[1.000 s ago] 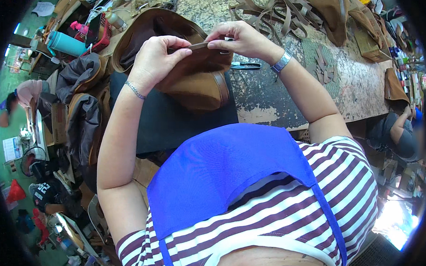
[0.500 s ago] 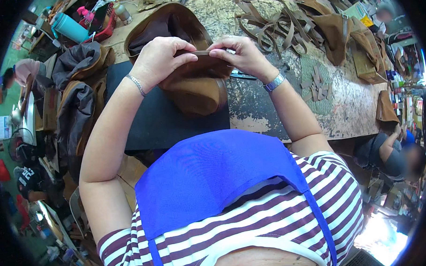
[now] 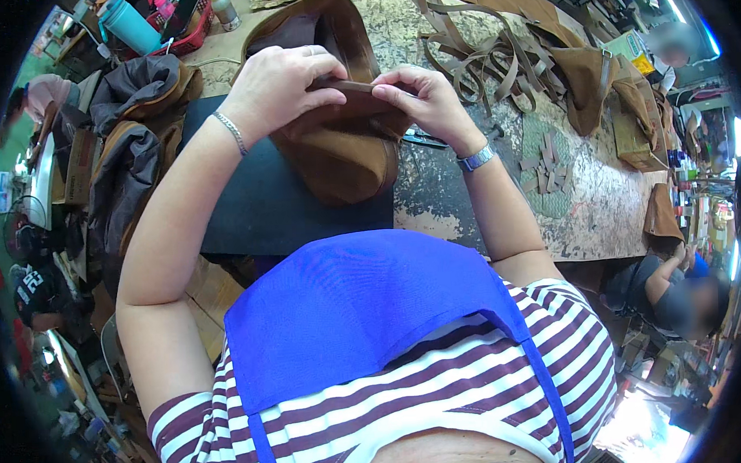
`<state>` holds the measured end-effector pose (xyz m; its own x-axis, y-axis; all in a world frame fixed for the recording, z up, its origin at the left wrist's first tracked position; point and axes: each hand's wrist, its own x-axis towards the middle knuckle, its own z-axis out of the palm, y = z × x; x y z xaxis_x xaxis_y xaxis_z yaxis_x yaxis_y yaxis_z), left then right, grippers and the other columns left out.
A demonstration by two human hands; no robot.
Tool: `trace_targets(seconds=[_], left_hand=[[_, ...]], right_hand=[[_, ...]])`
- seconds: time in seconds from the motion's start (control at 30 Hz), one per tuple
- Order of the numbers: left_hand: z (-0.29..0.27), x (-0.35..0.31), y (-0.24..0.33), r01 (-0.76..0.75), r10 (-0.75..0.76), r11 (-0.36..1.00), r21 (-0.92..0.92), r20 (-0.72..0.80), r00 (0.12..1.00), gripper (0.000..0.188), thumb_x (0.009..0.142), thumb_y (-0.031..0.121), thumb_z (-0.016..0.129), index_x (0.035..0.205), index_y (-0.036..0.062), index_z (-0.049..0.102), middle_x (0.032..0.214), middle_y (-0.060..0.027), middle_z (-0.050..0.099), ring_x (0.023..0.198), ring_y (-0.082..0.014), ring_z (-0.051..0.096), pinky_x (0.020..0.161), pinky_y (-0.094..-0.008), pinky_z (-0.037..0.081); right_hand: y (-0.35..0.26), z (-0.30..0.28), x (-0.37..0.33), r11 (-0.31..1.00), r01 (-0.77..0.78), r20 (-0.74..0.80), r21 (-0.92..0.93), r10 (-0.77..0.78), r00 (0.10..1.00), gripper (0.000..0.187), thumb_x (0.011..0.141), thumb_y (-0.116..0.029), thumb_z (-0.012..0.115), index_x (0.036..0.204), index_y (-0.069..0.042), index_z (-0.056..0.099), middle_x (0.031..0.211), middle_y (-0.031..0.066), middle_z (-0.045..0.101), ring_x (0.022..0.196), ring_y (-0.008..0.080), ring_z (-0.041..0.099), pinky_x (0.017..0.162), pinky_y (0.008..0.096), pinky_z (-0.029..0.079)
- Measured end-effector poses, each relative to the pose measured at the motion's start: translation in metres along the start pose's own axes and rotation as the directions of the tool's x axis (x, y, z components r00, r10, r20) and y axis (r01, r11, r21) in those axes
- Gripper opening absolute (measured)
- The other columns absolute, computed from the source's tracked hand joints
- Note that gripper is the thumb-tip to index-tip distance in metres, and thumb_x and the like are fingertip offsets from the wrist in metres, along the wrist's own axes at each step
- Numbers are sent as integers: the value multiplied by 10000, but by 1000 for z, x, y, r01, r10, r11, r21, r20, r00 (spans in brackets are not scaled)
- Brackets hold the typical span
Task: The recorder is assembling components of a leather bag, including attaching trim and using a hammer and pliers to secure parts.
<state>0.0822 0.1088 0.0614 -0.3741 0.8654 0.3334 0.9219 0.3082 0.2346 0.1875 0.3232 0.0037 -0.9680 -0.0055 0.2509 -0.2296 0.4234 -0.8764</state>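
Observation:
A brown leather bag (image 3: 340,167) with a dark lining stands on a black mat (image 3: 297,222) at the table's near side. Above it, my left hand (image 3: 272,92) and my right hand (image 3: 431,103) are both closed, pinching a narrow brown leather strip (image 3: 357,86) between thumbs and fingers. The strip runs across the bag's opening; whether it is joined to the rim I cannot tell. Beside the bag, just under my right wrist, lies a small tool with blue parts (image 3: 423,138), partly hidden.
Dark-lined brown bags (image 3: 135,146) are piled at left. A turquoise tumbler (image 3: 127,26) and a red basket (image 3: 191,42) stand behind them. Tangled leather straps (image 3: 495,56), small leather scraps (image 3: 548,164) and more brown bags (image 3: 582,85) occupy the right side. Other people work around the table.
My hands have spread slightly apart along the strip, the left shifting a little left and up. The view has tilted a bit; the grip on the strip stays.

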Motion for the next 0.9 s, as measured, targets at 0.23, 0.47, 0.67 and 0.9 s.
trace_targets(seconds=[0.23, 0.47, 0.67, 0.9], left_hand=[[-8, 3, -4, 25, -22, 999, -23, 108, 994, 233, 774, 317, 722, 882, 110, 718, 834, -90, 683, 764, -274, 655, 686, -356, 500], [-14, 9, 4, 114, -105, 992, -55, 142, 984, 219, 767, 294, 735, 868, 100, 732, 799, -125, 681, 741, -282, 662, 683, -343, 520], [-18, 10, 2, -1, 0, 1000, 12, 105, 995, 249, 768, 317, 731, 925, 125, 709, 860, -63, 690, 816, -229, 651, 773, -338, 465], [-42, 10, -19, -141, 125, 983, 114, 131, 983, 168, 858, 276, 650, 967, 156, 695, 901, -7, 683, 880, -171, 616, 864, -342, 340]], right_hand=[[-4, 1, 4, 996, 52, 20, -72, -51, 999, 169, 865, -180, 682, 952, -35, 690, 817, 41, 663, 730, 83, 579, 657, 247, 469], [-11, 5, 6, 981, 147, -27, -130, -151, 988, 164, 829, -179, 719, 909, -38, 692, 805, 51, 663, 704, 105, 584, 636, 258, 465], [-24, 10, 6, 989, 128, -78, -74, -134, 988, 160, 842, -169, 707, 915, -27, 703, 791, 51, 676, 717, 97, 590, 668, 240, 477], [-21, -5, 8, 979, -108, -25, 174, 114, 993, 188, 853, -196, 711, 935, -27, 709, 786, 2, 667, 739, 43, 554, 681, 225, 464]])
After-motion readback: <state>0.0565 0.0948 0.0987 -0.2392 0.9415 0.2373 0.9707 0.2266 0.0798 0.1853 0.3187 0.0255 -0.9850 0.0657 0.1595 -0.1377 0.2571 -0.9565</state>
